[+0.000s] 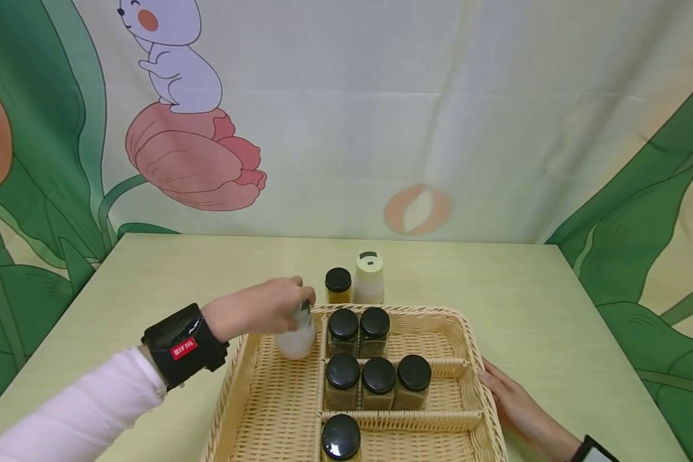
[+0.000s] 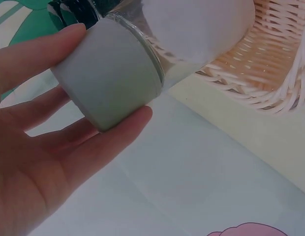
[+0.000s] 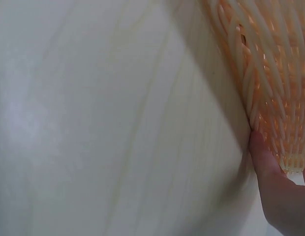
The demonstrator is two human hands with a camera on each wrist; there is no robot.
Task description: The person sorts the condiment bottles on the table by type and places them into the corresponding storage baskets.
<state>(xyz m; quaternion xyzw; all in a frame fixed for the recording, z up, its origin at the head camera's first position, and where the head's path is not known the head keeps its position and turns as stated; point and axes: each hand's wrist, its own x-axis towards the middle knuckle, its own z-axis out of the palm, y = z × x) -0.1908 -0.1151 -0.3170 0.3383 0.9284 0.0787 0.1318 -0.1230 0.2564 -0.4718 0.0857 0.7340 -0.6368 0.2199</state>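
Observation:
A woven wicker basket (image 1: 479, 385) with dividers lies in front of me. Over its left compartment, my left hand (image 1: 271, 307) holds a clear shaker jar (image 1: 296, 343) of white contents by its pale cap. The left wrist view has the left hand's thumb and fingers (image 2: 133, 125) around that cap (image 2: 110, 73), with the white-filled body beyond it. At the basket's right side, my right hand (image 1: 514, 401) grips the rim. In the right wrist view, the thumb (image 3: 263, 152) lies against the weave (image 3: 285, 98), while most of the other fingers are out of frame.
Several black-lidded spice jars (image 1: 378, 375) stand in the basket's right-hand compartments, with another (image 1: 341, 437) nearer me. Behind the basket are a yellow-filled jar (image 1: 339, 287) and a pale-capped shaker (image 1: 369, 279). A printed curtain (image 1: 335, 128) hangs beyond the table (image 1: 525, 295).

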